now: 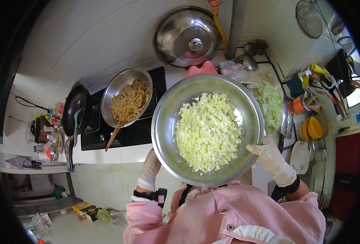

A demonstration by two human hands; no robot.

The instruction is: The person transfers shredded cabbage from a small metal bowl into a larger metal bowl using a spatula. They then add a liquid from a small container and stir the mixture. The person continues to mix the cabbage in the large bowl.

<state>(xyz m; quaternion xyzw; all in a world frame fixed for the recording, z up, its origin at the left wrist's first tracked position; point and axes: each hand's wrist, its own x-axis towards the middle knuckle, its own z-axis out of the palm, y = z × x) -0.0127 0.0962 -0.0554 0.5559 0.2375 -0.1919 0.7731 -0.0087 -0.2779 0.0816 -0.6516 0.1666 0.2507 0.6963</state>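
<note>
A large stainless steel bowl (pixel 161 131) is raised before my chest, with finely chopped pale green cabbage (pixel 209 132) inside. My left hand (pixel 151 167), in a whitish glove, grips its left side, the fingers hidden beneath the bowl. The gloved right hand (pixel 270 158) holds the right rim, thumb on top. Left of it, a smaller steel bowl (pixel 106 100) of brownish crumbly filling (pixel 131 100) stands on the black cooktop (pixel 131 134), wooden chopsticks (pixel 115 135) leaning in it. Behind the right rim, more cut cabbage (pixel 270 105) lies beside a cleaver (pixel 286 117).
A black wok (pixel 75 108) with a greenish utensil sits at the cooktop's left. A big steel lid (pixel 180 36) leans on the back wall. Yellow bowls (pixel 314 128), a white tray (pixel 299 157) and a utensil holder (pixel 300 103) stand at right. Boxes (pixel 85 209) and bags lie low at left.
</note>
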